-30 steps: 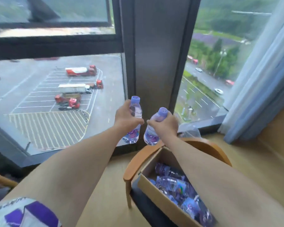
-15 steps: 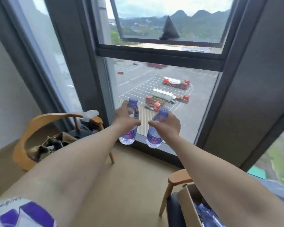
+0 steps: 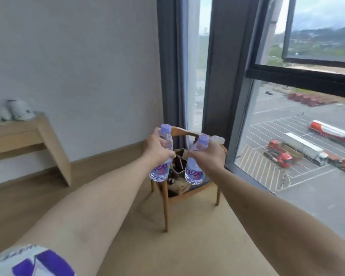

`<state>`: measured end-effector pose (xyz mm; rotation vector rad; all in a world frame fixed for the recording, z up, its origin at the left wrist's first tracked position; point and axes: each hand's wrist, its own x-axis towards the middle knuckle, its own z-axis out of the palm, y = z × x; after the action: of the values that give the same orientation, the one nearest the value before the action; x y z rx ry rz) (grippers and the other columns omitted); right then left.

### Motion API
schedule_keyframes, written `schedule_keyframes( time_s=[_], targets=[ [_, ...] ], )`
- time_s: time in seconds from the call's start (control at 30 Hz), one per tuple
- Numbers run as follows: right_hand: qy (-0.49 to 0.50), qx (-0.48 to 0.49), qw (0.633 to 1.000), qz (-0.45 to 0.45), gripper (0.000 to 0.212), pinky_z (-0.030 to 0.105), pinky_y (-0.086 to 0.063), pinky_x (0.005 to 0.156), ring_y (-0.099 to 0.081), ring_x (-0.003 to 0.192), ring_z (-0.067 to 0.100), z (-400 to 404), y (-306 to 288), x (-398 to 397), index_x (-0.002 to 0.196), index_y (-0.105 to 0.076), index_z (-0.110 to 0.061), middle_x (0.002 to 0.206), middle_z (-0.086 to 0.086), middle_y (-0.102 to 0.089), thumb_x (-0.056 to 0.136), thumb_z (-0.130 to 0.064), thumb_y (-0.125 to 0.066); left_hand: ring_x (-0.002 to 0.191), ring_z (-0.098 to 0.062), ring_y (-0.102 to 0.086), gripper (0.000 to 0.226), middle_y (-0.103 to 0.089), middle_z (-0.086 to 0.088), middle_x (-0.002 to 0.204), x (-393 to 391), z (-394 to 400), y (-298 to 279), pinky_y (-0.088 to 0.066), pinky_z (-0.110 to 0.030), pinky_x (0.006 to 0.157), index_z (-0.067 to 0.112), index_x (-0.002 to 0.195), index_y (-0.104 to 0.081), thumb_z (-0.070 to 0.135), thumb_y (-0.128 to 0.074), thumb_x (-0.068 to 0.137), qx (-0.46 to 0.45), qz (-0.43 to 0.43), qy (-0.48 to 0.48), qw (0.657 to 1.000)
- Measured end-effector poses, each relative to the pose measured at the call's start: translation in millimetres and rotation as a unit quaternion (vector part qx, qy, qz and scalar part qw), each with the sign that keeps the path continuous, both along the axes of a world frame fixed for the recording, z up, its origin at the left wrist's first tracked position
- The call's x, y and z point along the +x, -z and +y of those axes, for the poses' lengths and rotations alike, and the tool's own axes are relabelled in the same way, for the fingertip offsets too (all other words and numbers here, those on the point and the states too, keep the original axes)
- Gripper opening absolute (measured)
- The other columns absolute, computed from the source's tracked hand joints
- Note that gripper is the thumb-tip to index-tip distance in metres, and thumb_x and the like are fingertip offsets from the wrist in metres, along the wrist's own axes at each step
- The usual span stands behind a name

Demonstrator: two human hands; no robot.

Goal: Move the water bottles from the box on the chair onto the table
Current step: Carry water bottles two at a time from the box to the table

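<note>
I see my left hand [image 3: 157, 149] wrapped around a water bottle [image 3: 161, 154], fingers curled about its upper body. The bottle stands nearly upright, purple cap on top, base down, leaning slightly. My right hand [image 3: 209, 154] grasps a second water bottle [image 3: 195, 168] the same way; its long axis tilts, cap up and toward the right, base down and toward the left. Both bottles hang in the air side by side, close but apart, in front of a wooden chair [image 3: 187, 188] by the window [image 3: 299, 136]. A bag [image 3: 178, 176] lies on the chair's seat. The wooden table [image 3: 28, 136] stands well off to the left against the wall.
</note>
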<state>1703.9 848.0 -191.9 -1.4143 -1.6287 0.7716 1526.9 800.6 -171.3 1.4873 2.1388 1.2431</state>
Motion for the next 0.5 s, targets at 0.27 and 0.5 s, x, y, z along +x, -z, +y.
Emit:
schedule_keyframes(
  time_s=[0.27,0.5],
  targets=[
    [-0.119,-0.049,0.992,0.017,0.032,0.033,-0.053,0.070,-0.063,0.076,0.013,-54.3,15.3,-211.9,0.081,-0.062,-0.024,0.078,-0.009,-0.066,0.056,-0.036,-0.078,0.091,-0.018,-0.065,0.063,-0.066,0.011,0.099,-194.9,-95.9,14.0,-0.054,-0.029,0.079,0.025,0.103,-0.050,0.025,-0.089,0.053,-0.031,-0.005,-0.113,0.993],
    [-0.236,-0.096,0.967,0.003,0.029,0.028,-0.053,0.065,-0.065,0.075,0.011,-111.2,27.2,-377.5,0.079,-0.065,-0.025,0.077,-0.011,-0.068,0.054,-0.033,-0.078,0.091,-0.018,-0.068,0.066,-0.067,0.005,0.097,-335.4,-184.4,37.0,-0.057,-0.034,0.081,0.027,0.106,-0.051,0.020,-0.087,0.051,-0.028,-0.075,-0.214,0.973]
  ],
)
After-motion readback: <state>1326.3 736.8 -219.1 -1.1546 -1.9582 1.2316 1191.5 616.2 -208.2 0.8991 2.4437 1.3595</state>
